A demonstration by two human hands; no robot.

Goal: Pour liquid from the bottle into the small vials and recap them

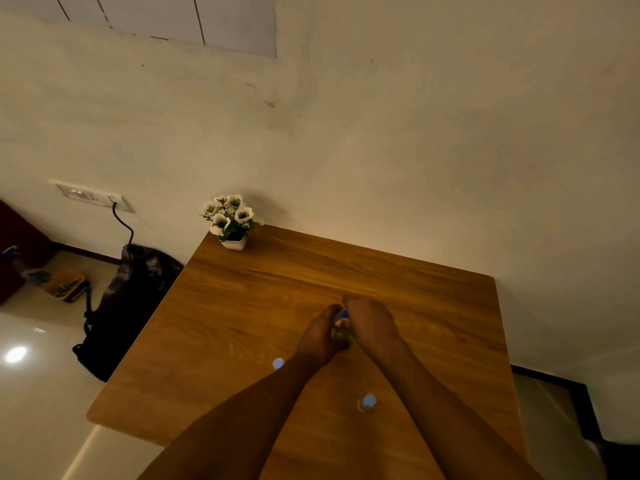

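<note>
Both hands meet over the middle of the wooden table [242, 306]. My left hand [322, 336] wraps around a small clear container [341, 329], mostly hidden between the palms. My right hand [372, 322] closes over its blue cap [344, 314] from the right. I cannot tell whether this container is the bottle or a vial. A blue-capped vial [278, 363] stands just left of my left forearm. Another blue-capped vial [367, 402] stands upright between my two forearms, nearer to me.
A small white pot of white flowers [231, 220] sits at the table's far left corner against the wall. A dark backpack [128, 306] leans on the floor by the table's left edge, with a cable running up to a wall socket [93, 195].
</note>
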